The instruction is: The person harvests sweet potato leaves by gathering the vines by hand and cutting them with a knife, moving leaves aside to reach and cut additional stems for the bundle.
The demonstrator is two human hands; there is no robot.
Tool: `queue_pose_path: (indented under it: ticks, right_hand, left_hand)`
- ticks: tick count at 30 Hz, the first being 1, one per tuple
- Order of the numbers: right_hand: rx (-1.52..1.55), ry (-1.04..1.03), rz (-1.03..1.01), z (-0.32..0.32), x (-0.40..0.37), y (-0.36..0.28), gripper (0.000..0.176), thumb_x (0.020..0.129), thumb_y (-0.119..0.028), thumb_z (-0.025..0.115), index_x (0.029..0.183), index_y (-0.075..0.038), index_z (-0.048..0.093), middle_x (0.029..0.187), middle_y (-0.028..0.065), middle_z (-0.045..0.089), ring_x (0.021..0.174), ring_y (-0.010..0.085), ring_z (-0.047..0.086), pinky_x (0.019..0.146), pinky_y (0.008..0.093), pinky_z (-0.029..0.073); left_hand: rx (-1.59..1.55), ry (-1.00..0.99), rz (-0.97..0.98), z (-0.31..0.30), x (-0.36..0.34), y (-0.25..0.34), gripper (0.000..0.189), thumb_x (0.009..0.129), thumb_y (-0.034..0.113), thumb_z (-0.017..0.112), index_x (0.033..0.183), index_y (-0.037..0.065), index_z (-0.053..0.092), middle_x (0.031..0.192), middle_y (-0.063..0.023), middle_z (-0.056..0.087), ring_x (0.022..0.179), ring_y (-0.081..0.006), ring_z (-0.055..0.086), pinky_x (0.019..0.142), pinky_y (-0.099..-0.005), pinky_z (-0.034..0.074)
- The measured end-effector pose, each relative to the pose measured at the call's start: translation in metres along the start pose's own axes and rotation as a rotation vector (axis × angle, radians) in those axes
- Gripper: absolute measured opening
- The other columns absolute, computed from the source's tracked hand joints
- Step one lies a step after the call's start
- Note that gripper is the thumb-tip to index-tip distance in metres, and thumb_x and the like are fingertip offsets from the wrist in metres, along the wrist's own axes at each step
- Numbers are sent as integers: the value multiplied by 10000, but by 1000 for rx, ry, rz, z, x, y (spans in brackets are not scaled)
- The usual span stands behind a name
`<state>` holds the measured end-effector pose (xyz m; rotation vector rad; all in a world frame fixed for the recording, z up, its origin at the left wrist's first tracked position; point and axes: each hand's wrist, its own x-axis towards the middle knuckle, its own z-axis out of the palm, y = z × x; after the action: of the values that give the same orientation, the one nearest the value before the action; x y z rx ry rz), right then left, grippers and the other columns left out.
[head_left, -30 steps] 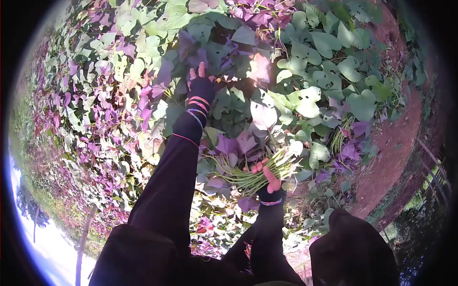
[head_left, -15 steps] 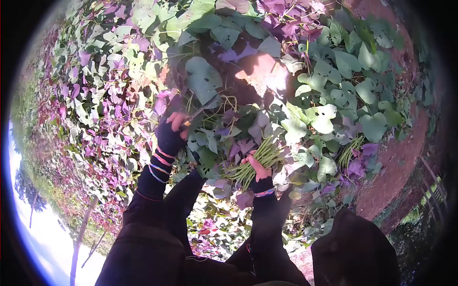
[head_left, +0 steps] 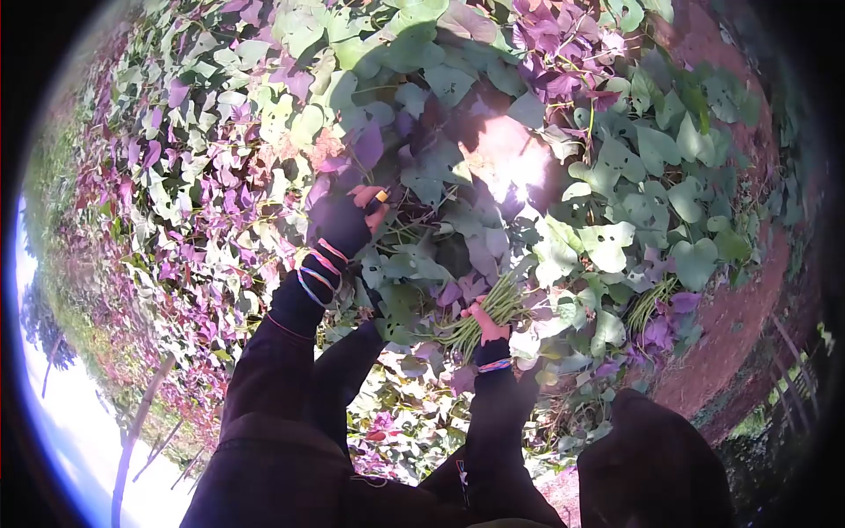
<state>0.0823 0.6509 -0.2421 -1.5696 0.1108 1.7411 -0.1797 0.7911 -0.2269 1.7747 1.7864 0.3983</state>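
My left hand [head_left: 370,207] is closed round a small knife, whose yellow-and-black handle [head_left: 378,201] shows between the fingers. Its blade is hard to make out among the shaded leaves. Lower and to the right, my right hand [head_left: 485,320] grips a bundle of green stems [head_left: 502,304], cut ends pointing down-left and up-right. Broad green leaves [head_left: 431,176] and vines surround both hands, with purple leaves [head_left: 368,145] just above the left one.
Another bundle of green stems [head_left: 650,305] lies on the foliage to the right. Bare reddish soil [head_left: 726,352] runs along the right side. Dense purple and green leaves [head_left: 194,211] cover the left. My dark-clothed knee [head_left: 651,458] is at lower right.
My left hand has moved up and right with the knife, whose blade showed against the leaves before. The right hand still holds the stems; the whole view has shifted slightly.
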Motion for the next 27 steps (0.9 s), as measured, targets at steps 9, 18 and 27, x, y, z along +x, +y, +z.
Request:
queue_pose_path:
  ticks: [9, 18, 27]
  right_hand:
    - [-73, 53, -88, -32, -17, -1, 296, 621, 89, 606, 876, -8, 492, 730, 62, 515, 601, 177, 543, 582, 305, 492]
    - [-28, 133, 28, -59, -25, 18, 261, 688, 2, 587, 910, -71, 472, 722, 15, 506, 630, 147, 522, 591, 290, 464]
    - [56, 77, -71, -39, -68, 48, 278, 664, 16, 605, 903, -38, 475, 692, 35, 513, 618, 169, 532, 603, 303, 468]
  left_hand:
    - [-340, 395, -416, -25, 56, -83, 184, 688, 175, 575, 845, 81, 590, 787, -99, 559, 703, -221, 548, 633, -307, 425]
    - [-400, 379, -464, -38, 102, -172, 289, 696, 235, 590, 948, 95, 565, 737, -34, 564, 663, -119, 510, 611, -227, 400]
    - [181, -93, -293, -24, -11, -114, 258, 756, 206, 511, 987, 90, 499, 699, -154, 550, 616, -293, 544, 548, -345, 417]
